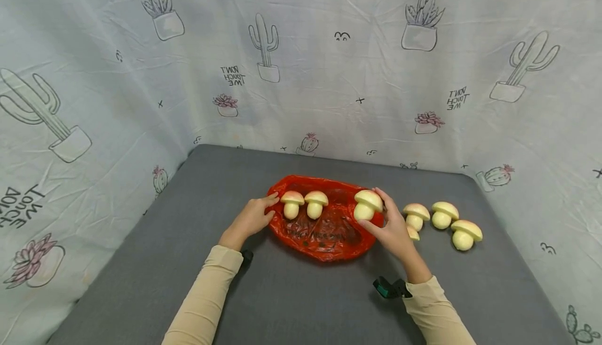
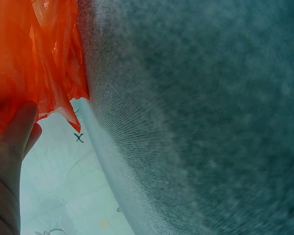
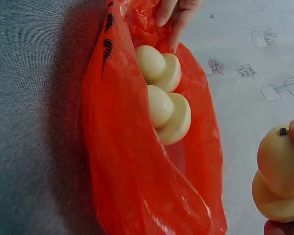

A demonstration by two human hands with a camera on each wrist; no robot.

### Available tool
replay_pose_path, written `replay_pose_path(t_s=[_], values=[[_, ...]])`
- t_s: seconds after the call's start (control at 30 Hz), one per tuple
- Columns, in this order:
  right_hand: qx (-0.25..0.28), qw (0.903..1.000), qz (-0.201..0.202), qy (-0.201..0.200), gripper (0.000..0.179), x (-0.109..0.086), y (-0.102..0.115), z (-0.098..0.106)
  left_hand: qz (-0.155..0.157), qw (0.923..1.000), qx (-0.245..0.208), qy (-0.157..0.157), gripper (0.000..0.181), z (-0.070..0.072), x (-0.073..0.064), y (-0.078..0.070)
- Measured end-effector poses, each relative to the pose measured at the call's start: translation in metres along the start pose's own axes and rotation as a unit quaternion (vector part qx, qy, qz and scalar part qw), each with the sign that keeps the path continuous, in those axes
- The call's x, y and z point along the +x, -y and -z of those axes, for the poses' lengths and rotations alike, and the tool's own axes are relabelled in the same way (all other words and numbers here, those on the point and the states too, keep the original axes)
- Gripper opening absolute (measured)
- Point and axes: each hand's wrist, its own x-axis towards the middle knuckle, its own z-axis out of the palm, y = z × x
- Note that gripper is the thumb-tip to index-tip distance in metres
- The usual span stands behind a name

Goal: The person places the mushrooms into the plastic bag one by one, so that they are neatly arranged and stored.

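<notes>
A red plastic bag (image 1: 329, 251) lies spread on the table with its mouth facing up. Two toy mushrooms, one on the left (image 1: 292, 205) and one beside it (image 1: 316, 204), rest inside it. My left hand (image 1: 251, 217) pinches the bag's left rim; in the left wrist view the thumb (image 2: 14, 137) presses on the red film. Over the bag's right side, my right hand (image 1: 392, 227) holds another toy mushroom (image 1: 367, 205) between thumb and fingers. That mushroom (image 3: 279, 176) also shows in the right wrist view, apart from the bag.
Several more toy mushrooms (image 1: 463, 234) lie on the grey table (image 1: 301, 303) to the right of the right hand, one partly hidden behind it. A white cloth (image 1: 320, 73) printed with cacti hangs behind and around the table.
</notes>
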Motion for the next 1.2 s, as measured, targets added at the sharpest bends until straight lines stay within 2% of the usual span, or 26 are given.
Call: replay_pose_path(t_s=[0.17, 0.4, 0.67, 0.87, 1.2], values=[[-0.015, 0.9997, -0.015, 0.011, 0.083, 0.01, 0.0, -0.008, 0.003, 1.0, -0.001, 0.002, 0.043, 0.001, 0.0, -0.002], [0.004, 0.9978, -0.048, 0.045, 0.083, 0.018, 0.02, -0.013, 0.001, 1.0, -0.001, 0.004, 0.043, 0.0, -0.002, -0.002], [0.021, 0.9962, -0.056, 0.063, 0.084, 0.038, -0.011, -0.022, -0.001, 1.0, -0.009, 0.0, 0.043, -0.001, 0.001, 0.0], [0.032, 0.9959, -0.048, 0.069, 0.086, 0.047, -0.018, -0.025, -0.006, 1.0, 0.001, -0.001, 0.043, -0.001, 0.001, 0.001], [-0.052, 0.992, -0.055, 0.101, 0.086, 0.054, -0.021, -0.031, -0.007, 1.0, -0.002, 0.003, 0.045, -0.001, 0.003, 0.001]])
